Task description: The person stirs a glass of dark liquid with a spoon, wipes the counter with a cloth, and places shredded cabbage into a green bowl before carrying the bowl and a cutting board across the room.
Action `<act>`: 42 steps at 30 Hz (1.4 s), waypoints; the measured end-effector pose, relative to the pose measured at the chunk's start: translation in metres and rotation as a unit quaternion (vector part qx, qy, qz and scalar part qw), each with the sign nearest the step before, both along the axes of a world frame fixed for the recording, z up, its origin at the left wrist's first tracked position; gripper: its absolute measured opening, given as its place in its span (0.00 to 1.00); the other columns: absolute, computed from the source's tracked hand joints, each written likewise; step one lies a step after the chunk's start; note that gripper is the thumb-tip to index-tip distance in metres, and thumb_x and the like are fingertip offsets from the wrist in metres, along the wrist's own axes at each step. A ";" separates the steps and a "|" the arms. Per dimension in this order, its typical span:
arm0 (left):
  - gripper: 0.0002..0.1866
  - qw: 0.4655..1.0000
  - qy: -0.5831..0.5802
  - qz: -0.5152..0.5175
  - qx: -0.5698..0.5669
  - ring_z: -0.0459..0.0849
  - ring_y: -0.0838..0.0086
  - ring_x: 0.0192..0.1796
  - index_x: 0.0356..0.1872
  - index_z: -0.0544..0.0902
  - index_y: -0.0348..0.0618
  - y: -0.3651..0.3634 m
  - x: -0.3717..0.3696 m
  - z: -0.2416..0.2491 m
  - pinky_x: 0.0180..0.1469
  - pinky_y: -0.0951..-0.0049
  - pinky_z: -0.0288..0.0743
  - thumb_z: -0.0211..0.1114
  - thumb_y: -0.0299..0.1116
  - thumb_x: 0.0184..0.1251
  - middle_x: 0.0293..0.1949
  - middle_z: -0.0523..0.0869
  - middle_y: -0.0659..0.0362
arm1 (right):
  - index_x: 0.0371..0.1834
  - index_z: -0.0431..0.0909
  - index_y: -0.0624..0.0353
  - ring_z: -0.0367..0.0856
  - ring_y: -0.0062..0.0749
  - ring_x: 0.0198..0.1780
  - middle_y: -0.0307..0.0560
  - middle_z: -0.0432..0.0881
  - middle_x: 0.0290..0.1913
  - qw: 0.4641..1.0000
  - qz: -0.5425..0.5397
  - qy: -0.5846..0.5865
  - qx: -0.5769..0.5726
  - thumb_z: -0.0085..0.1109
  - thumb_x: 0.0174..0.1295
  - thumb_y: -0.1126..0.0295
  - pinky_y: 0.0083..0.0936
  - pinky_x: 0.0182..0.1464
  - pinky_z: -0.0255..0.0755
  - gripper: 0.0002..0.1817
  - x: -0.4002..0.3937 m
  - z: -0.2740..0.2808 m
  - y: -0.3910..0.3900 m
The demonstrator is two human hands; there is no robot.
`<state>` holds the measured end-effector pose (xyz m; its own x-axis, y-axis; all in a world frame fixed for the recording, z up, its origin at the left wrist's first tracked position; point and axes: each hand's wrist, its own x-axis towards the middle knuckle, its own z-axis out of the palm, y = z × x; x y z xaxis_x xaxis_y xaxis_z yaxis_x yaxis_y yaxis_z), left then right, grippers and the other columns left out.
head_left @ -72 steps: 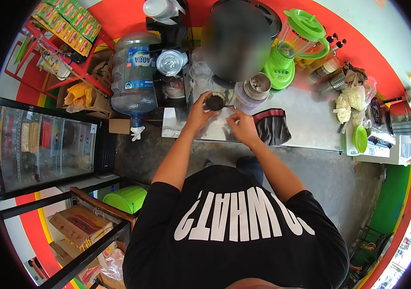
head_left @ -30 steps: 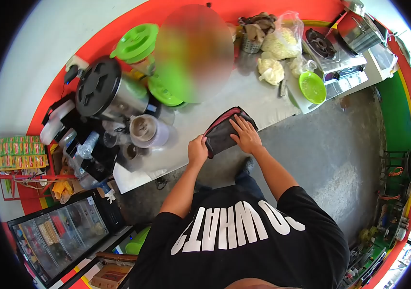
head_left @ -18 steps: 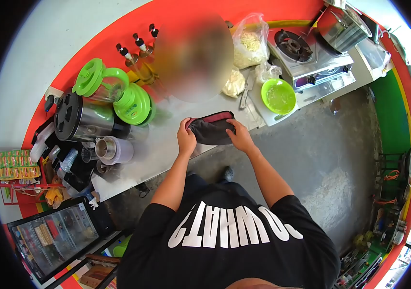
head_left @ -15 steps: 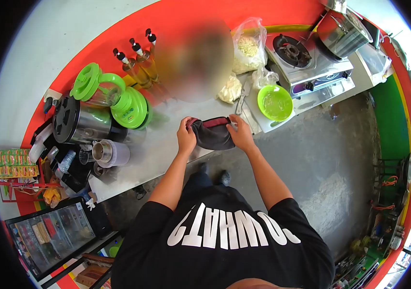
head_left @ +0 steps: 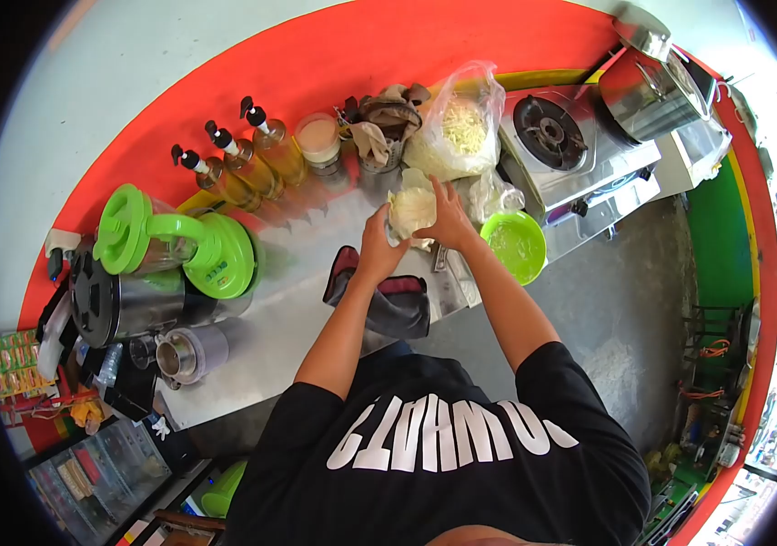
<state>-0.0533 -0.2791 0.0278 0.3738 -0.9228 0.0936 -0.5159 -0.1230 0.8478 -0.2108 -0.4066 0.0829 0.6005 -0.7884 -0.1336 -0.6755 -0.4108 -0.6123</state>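
A pale cream-coloured bundle (head_left: 412,209), perhaps food in thin plastic, is between my hands above the counter. My left hand (head_left: 381,241) grips its left side, fingers curled. My right hand (head_left: 448,220) holds it from the right. What the bundle is exactly, I cannot make out. Below my left forearm, a dark grey fabric item with maroon trim (head_left: 396,308) lies on the counter near the front edge. Partly behind my right wrist is a knife (head_left: 440,258). Close to my right forearm stands a lime-green bowl (head_left: 516,247).
Behind my hands are a plastic bag of pale shreds (head_left: 464,127) and a metal canister with brown cloth (head_left: 379,168). Pump bottles (head_left: 247,168) line the wall. Left are a green blender (head_left: 216,250) and a steel flask (head_left: 190,355); right, a gas stove (head_left: 552,136) and a large pot (head_left: 650,96).
Both hands have let go of the dark fabric item, which now lies on the counter. They have reached farther back and taken hold of the pale bundle. The view has shifted slightly.
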 end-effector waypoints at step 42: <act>0.27 0.958 -0.120 0.258 0.021 0.75 0.47 0.64 0.62 0.79 0.46 -0.014 -0.166 0.033 0.69 0.50 0.67 0.75 0.30 0.61 0.62 0.80 0.49 | 0.44 0.90 0.64 0.90 0.58 0.43 0.64 0.89 0.39 0.965 0.153 -0.209 -0.036 0.58 0.62 0.81 0.41 0.52 0.83 0.12 -0.130 0.018 -0.125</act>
